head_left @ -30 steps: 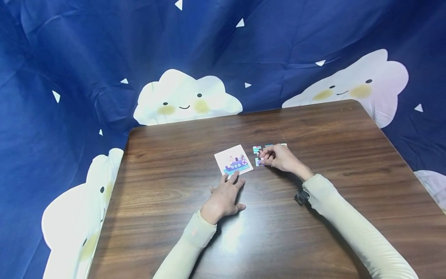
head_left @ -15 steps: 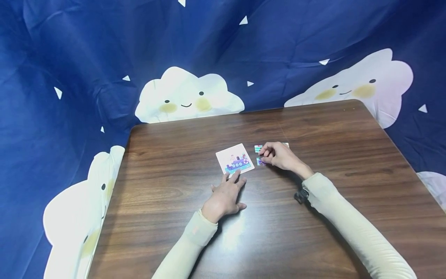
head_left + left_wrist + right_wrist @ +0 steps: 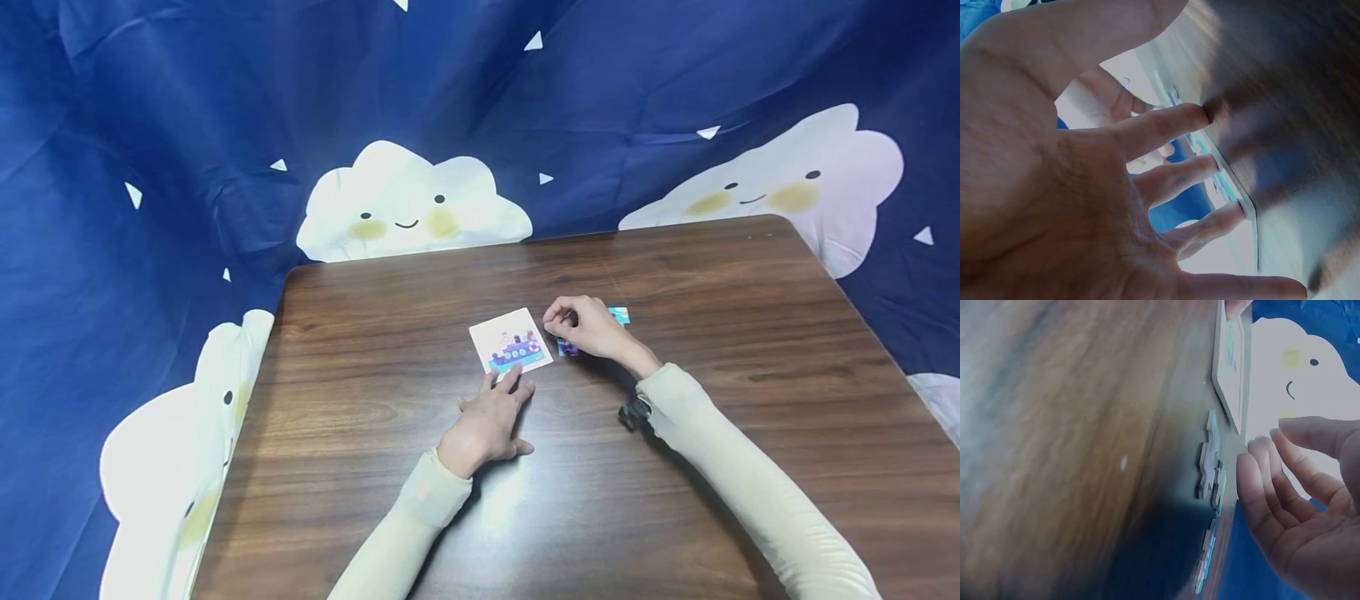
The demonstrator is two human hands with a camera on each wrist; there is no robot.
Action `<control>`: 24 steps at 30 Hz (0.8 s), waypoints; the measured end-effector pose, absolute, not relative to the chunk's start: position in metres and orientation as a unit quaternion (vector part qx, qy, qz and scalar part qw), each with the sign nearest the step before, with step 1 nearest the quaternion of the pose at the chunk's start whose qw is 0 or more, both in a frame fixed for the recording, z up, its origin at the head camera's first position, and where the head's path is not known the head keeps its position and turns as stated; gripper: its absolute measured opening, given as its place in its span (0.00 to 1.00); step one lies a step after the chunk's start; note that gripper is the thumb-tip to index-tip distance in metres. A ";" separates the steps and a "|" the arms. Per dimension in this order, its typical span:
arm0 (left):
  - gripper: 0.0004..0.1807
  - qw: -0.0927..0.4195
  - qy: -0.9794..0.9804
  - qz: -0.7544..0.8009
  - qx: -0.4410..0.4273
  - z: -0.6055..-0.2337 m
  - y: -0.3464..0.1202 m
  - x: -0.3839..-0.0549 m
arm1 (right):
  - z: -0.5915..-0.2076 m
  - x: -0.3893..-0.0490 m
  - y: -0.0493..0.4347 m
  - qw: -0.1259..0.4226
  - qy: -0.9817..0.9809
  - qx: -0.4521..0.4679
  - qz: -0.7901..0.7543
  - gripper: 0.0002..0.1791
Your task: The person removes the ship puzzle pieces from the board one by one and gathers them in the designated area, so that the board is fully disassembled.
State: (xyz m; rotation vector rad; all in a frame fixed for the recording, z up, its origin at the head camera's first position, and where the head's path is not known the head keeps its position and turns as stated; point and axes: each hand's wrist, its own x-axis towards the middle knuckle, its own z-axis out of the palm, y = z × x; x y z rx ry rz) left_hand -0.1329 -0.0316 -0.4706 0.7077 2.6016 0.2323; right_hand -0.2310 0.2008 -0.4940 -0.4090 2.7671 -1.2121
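Note:
A square picture card [image 3: 504, 335] with a purple boat on it lies flat on the table. My left hand [image 3: 485, 423] is spread, its fingertips at the card's near edge; the left wrist view shows several fingers against that edge. Right of the card, a purple puzzle piece [image 3: 567, 347] and a teal puzzle piece [image 3: 619, 315] show past my right hand [image 3: 592, 327]. That hand hovers over the pieces with bent fingers, thumb close to a fingertip. No piece shows between them in the right wrist view, where puzzle pieces [image 3: 1209, 459] lie on the table beneath.
The brown wooden table [image 3: 360, 492] has rounded far corners. Beyond it hangs a blue cloth [image 3: 450, 75] with white clouds and small triangles. A small black device [image 3: 634, 412] sits at the right sleeve's cuff.
My right hand has shifted slightly left and away from me, from the near purple piece to the upper left pieces, which it now covers. The left hand stays at the card.

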 end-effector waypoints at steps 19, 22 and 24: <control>0.55 0.222 0.940 0.071 0.249 -0.469 -0.031 -0.135 | -0.495 -0.242 0.172 0.067 0.896 -0.148 -0.414 0.08; 0.55 0.222 0.940 0.068 0.250 -0.469 -0.031 -0.135 | -0.497 -0.244 0.166 0.067 0.898 -0.149 -0.409 0.08; 0.55 0.223 0.939 0.066 0.252 -0.470 -0.031 -0.136 | -0.499 -0.245 0.163 0.073 0.899 -0.147 -0.406 0.08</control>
